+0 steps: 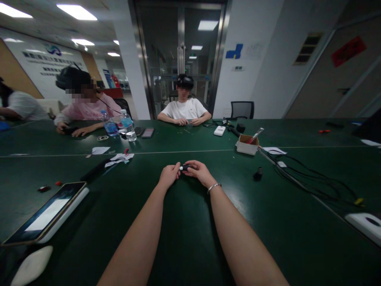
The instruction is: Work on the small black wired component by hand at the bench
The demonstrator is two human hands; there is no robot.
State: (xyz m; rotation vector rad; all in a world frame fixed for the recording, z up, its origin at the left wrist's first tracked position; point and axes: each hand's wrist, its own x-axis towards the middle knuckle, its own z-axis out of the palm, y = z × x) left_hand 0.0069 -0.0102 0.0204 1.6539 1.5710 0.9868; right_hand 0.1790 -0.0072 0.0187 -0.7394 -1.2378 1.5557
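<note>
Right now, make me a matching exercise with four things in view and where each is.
Things:
1. Black-and-silver piece
2. Bracelet
3. Open box
4. Water bottles

Places:
A. Around the right wrist
B. Table's left side, beyond the hands
C. Held by left hand and right hand
D. Table's right side, beyond the hands

Pairs: 1-C, 2-A, 3-D, 4-B

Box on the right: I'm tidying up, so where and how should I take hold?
Take the box by its near wall, probably best from your side: its top is open and that wall faces you, while cables lie to its right.
</note>
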